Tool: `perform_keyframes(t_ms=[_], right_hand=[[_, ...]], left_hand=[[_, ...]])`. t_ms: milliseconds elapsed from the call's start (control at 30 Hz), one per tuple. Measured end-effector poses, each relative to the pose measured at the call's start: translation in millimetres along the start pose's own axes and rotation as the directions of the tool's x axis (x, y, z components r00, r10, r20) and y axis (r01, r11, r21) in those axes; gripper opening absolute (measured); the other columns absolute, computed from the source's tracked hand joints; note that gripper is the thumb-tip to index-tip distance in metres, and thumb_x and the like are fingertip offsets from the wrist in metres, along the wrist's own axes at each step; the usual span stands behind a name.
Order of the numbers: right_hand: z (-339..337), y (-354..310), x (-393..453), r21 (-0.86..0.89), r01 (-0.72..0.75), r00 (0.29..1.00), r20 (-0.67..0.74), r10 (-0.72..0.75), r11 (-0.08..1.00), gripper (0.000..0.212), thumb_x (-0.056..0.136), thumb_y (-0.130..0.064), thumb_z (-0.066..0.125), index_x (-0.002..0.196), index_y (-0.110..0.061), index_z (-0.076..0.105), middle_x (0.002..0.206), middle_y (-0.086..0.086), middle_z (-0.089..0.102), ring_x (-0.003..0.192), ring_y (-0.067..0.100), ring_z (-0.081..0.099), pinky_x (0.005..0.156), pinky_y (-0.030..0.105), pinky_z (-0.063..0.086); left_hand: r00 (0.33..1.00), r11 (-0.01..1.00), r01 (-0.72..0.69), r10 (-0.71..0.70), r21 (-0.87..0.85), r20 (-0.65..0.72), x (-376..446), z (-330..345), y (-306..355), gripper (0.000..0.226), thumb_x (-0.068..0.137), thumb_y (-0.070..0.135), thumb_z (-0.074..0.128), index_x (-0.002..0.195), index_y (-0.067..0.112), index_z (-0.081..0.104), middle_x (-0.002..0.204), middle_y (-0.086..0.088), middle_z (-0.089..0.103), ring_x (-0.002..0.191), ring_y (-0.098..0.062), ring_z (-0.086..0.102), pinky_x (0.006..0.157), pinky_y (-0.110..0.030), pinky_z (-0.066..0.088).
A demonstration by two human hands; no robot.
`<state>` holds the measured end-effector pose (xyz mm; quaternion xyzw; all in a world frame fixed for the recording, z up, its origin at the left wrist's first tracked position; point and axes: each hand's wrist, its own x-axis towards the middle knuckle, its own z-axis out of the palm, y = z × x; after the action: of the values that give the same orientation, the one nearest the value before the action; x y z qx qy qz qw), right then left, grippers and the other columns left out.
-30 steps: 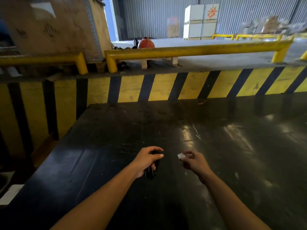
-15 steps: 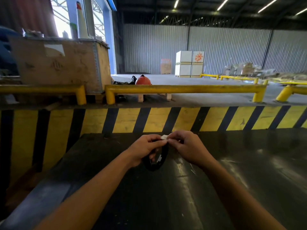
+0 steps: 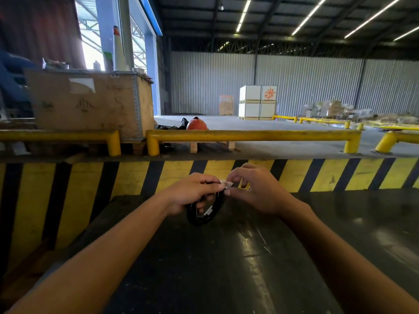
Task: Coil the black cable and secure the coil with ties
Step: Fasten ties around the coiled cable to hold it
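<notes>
Both of your hands meet above the dark table (image 3: 249,257). Your left hand (image 3: 192,192) has its fingers clamped on the coiled black cable (image 3: 205,211), which hangs below it, while your right hand (image 3: 256,190) pinches a small white tie (image 3: 225,183) at the coil's top.

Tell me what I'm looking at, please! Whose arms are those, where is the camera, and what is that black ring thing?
There is no machine here. A person wears a camera on their head, so you see their own two arms reaching forward. The left hand holds a black cable wound into a ring. The right hand pinches a small white tie at the top of the ring, to keep it from unwinding. Both are lifted above a dark, shiny table; I see nothing else lying on it. Behind stands a yellow-and-black striped barrier in a big warehouse.
</notes>
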<state>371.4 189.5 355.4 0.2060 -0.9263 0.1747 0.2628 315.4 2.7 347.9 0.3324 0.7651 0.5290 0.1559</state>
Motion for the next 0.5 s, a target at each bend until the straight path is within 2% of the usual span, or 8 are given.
perform_keyframes(t_ms=[100,200,333,433,500], right_hand=[[-7,1,8,0.01,0.022,1.0,0.012,-0.022,1.0,0.026,0.081,-0.037,0.066,0.103,-0.024,0.066,0.098,-0.005,0.058,0.077,0.004,0.052,0.063,0.018,0.04],[-13,-1,13,0.03,0.056,0.997,0.055,-0.058,0.998,0.023,0.084,-0.033,0.064,0.103,-0.021,0.069,0.097,-0.005,0.062,0.081,0.008,0.058,0.071,0.024,0.048],[-15,1,18,0.048,0.073,0.997,0.027,-0.074,0.996,0.015,0.087,-0.024,0.061,0.097,-0.019,0.071,0.09,-0.008,0.064,0.082,0.007,0.058,0.069,0.014,0.042],[-10,4,19,0.019,0.067,0.998,-0.016,-0.066,0.998,0.013,0.088,-0.019,0.059,0.092,-0.015,0.071,0.09,-0.001,0.067,0.08,0.01,0.058,0.066,0.014,0.04],[-8,6,19,0.01,0.055,0.995,-0.082,-0.054,0.998,0.012,0.09,-0.017,0.056,0.09,-0.012,0.067,0.087,-0.001,0.061,0.076,0.01,0.054,0.064,0.016,0.038]], left_hand=[[1.0,0.999,-0.013,0.013,0.032,-0.003,-1,-4,9,0.018,0.096,0.026,0.054,0.094,0.018,0.07,0.061,0.003,0.046,0.045,-0.007,0.04,0.048,-0.022,0.037],[1.0,0.999,0.005,-0.006,0.039,0.007,-1,-9,15,0.019,0.094,0.029,0.055,0.098,0.017,0.069,0.061,0.006,0.049,0.046,-0.007,0.039,0.05,-0.022,0.038],[1.0,0.999,0.029,-0.029,0.035,0.01,3,-12,20,0.02,0.093,0.03,0.057,0.101,0.014,0.067,0.062,0.005,0.048,0.045,-0.006,0.038,0.049,-0.021,0.038],[0.999,0.999,0.044,-0.044,0.009,0.001,7,-10,20,0.023,0.093,0.028,0.057,0.105,0.01,0.065,0.062,0.005,0.049,0.045,-0.007,0.037,0.049,-0.021,0.037],[0.999,0.999,0.034,-0.035,-0.042,-0.015,9,-7,22,0.017,0.093,0.028,0.058,0.098,0.014,0.067,0.061,0.006,0.047,0.045,-0.007,0.036,0.05,-0.022,0.036]])
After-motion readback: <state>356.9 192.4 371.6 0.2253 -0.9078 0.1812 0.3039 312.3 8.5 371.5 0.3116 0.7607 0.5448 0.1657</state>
